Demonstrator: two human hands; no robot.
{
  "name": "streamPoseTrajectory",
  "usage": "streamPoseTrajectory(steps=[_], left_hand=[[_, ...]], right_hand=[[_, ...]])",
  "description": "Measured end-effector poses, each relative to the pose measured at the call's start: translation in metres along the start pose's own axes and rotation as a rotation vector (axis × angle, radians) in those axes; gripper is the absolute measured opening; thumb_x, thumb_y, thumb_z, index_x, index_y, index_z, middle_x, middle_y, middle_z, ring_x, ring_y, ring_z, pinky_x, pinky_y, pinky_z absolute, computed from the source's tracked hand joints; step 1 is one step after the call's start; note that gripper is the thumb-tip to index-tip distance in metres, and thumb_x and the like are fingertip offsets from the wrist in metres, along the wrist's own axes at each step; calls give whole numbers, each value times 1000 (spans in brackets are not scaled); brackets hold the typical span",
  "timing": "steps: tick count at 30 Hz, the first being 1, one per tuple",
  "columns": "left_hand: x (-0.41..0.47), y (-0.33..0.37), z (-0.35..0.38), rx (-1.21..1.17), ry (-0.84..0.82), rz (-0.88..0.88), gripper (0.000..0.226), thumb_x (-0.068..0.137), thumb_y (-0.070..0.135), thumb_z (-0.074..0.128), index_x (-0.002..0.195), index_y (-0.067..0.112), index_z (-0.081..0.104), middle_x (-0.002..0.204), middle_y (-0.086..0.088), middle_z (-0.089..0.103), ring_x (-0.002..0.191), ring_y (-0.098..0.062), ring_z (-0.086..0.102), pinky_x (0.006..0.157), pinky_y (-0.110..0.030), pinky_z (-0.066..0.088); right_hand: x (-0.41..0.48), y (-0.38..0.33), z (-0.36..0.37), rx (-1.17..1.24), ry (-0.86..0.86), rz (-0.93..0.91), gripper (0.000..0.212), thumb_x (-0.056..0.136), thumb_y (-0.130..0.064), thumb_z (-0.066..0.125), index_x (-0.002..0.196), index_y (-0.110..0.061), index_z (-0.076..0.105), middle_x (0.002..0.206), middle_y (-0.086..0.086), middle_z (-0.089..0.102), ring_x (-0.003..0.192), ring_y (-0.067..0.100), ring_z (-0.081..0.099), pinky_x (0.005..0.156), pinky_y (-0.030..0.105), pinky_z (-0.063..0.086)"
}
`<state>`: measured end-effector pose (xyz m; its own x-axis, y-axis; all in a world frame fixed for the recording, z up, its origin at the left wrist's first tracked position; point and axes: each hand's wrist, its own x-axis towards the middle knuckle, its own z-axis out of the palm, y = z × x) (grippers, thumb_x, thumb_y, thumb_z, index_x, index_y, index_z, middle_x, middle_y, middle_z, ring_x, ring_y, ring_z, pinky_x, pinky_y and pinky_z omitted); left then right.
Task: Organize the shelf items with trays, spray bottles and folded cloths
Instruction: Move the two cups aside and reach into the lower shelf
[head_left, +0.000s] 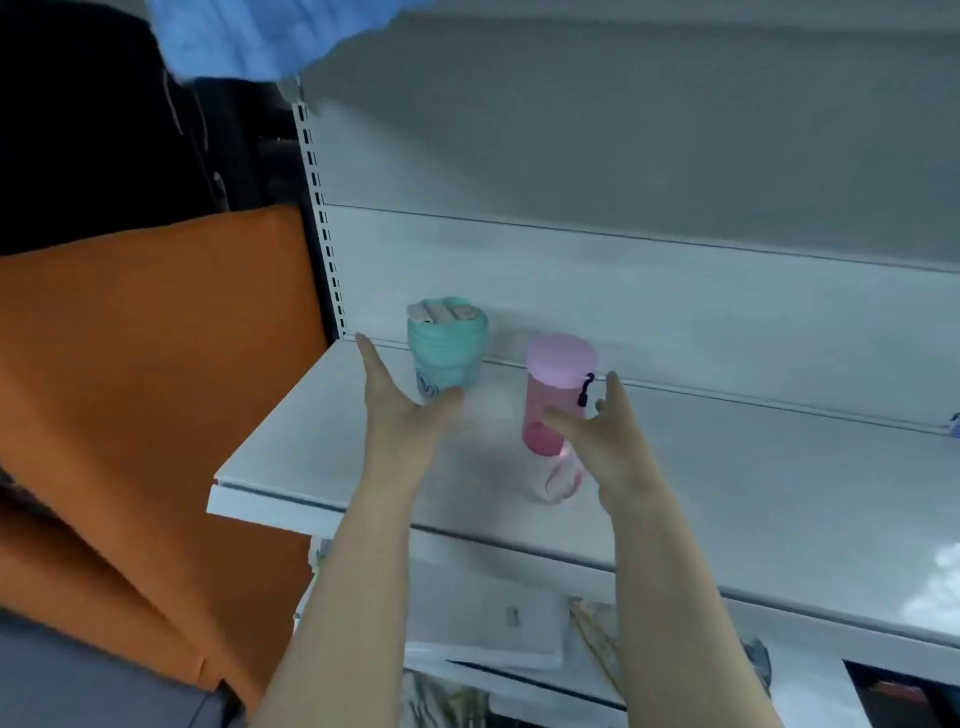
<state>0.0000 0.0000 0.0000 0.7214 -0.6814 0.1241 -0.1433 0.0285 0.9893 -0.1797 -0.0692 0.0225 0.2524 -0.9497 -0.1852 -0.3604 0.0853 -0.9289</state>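
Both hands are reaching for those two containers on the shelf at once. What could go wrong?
The pink bottle is tall and narrow; the right hand, with its thumb across the front, might tip it over.
The teal cup stands close beside it; the open left hand at its base might push it into the pink bottle.

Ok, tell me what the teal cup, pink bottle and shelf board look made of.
Squat teal ribbed cup: matte, soft-looking folds, probably silicone. Tall pink lidded bottle: see-through tinted wall, likely hard plastic. White shelf board: flat, dull painted finish, possibly metal; unclear.
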Motion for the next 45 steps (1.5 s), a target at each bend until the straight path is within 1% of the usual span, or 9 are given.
streamPoseTrajectory(steps=[2, 5, 10, 14, 20, 26, 34, 38, 45], left_hand=[[13, 1, 9, 28, -3, -2, 123, 79, 23, 81, 157, 33, -13, 166, 6, 12, 150, -11, 20, 115, -31, 27], [30, 2, 19, 36, 6, 1, 130, 74, 26, 86, 157, 31, -14, 159, 7, 27, 145, -9, 28, 110, -24, 27], [45, -1, 26, 78, -71, 91, 138, 72, 23, 89, 153, 36, -22, 128, 27, 45, 107, 13, 53, 94, -14, 37], [48, -2, 28, 95, -57, 89, 137, 72, 27, 89, 152, 42, -21, 129, 22, 49, 111, 1, 52, 94, -18, 37], [49, -4, 30, 162, -48, 120, 134, 73, 26, 88, 153, 43, -19, 121, 18, 54, 102, -5, 57, 88, -19, 41], [46, 1, 22, 230, -54, 127, 129, 74, 30, 87, 155, 41, -13, 119, 14, 55, 100, -6, 55, 86, -20, 40], [11, 16, 1, 198, -41, 212, 107, 72, 28, 87, 152, 40, 17, 117, 28, 54, 95, 18, 55, 73, 2, 40], [-25, 38, -18, 126, 22, 225, 85, 73, 23, 85, 128, 53, 27, 106, 34, 55, 86, 25, 54, 66, 1, 42], [-87, 50, -64, 128, -21, 226, 84, 70, 31, 86, 129, 50, 30, 106, 29, 58, 91, 16, 58, 75, -18, 48]], right_hand=[[14, 2, 5, 5, -16, -81, 111, 71, -38, 79, 157, -25, 11, 127, -3, 58, 89, 20, 64, 83, 27, 50], [37, 11, 11, 59, -23, -164, 130, 46, -51, 83, 153, -23, 14, 134, -3, 58, 118, 17, 60, 104, 41, 48], [62, 14, 8, 124, -99, -224, 104, 63, -31, 89, 146, -22, 28, 117, -9, 65, 106, 12, 64, 94, 31, 51], [71, 12, 12, 165, -99, -235, 72, 70, -22, 87, 127, -27, 44, 106, -8, 67, 96, 14, 66, 86, 31, 53], [75, 11, 12, 192, -123, -215, 65, 74, -20, 85, 127, -26, 48, 111, -7, 67, 99, 11, 65, 81, 26, 50], [63, 9, 13, 186, 8, -148, 59, 71, -35, 84, 117, -27, 47, 101, -9, 64, 96, 15, 63, 84, 38, 53], [29, -5, -2, 218, 64, -196, 68, 61, -46, 83, 118, -28, 52, 106, -4, 68, 98, 20, 65, 79, 40, 55], [0, -9, -5, 219, 79, -223, 62, 66, -44, 83, 117, -27, 53, 105, -5, 68, 96, 18, 65, 72, 34, 51], [-58, -11, 7, 201, 97, -248, 62, 60, -47, 82, 113, -27, 55, 102, -5, 69, 96, 19, 67, 83, 42, 57]])
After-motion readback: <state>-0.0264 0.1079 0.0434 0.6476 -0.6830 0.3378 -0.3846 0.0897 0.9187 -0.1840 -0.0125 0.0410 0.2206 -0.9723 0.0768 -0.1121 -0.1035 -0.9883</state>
